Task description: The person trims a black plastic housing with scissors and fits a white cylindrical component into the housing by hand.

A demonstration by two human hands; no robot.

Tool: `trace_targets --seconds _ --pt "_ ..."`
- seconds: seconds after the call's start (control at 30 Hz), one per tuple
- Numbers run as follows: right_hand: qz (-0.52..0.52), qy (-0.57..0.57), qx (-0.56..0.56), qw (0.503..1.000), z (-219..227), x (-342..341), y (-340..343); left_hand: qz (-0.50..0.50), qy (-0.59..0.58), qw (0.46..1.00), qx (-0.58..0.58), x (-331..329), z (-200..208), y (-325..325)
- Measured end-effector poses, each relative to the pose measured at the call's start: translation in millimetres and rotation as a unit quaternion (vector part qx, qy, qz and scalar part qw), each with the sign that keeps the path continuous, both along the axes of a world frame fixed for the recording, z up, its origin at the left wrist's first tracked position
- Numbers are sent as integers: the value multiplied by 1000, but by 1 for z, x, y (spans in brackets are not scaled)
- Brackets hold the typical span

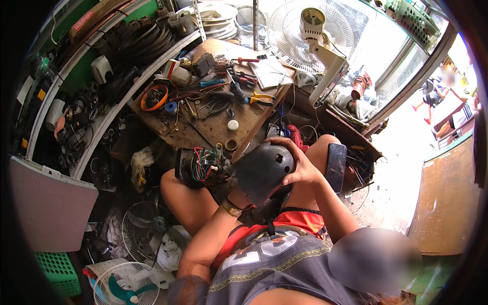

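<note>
My right hand (300, 162) is wrapped round the far right end of a black rounded plastic housing (262, 170) with several holes in its end. The housing is tilted above my lap. My left hand (239, 196), below a wristwatch (232, 208), reaches up behind the near left edge of the housing, which hides its fingers. Just left of the housing, by my left knee, is a black motor unit (190, 165) with red, green and white wires (208, 165) spilling from its open side. Whether my left hand touches that unit is hidden.
Ahead stands a wooden worktable (203, 132) with an orange bowl (154, 97), yellow-handled pliers (261, 98) and a white cap (233, 125). A phone (335, 168) rests by my right knee. A standing fan (311, 25) is behind; another fan (127, 287) lies lower left.
</note>
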State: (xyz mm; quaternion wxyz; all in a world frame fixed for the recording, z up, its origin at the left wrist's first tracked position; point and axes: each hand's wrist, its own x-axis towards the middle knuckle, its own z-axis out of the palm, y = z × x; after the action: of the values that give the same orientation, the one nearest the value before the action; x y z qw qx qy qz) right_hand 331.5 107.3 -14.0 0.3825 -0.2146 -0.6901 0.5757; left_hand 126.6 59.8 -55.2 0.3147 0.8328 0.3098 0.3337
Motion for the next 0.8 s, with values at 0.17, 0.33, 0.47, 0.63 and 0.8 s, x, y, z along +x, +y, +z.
trace_targets --seconds 0.17,0.33,0.47,0.63,0.8 --pt "23 7 39 999 8 -1 -2 17 -100 993 -62 13 -12 -6" --pt "37 0 120 992 19 -1 -2 -100 -333 901 -259 18 -12 -9" --pt "28 -113 229 966 51 -2 -8 -1 -230 936 -267 10 -10 -26" --pt "7 -35 115 993 32 4 -5 -16 -265 919 -291 3 -5 -25" --pt "-102 -96 13 990 -1 11 -18 57 -191 948 -249 -39 18 -36"
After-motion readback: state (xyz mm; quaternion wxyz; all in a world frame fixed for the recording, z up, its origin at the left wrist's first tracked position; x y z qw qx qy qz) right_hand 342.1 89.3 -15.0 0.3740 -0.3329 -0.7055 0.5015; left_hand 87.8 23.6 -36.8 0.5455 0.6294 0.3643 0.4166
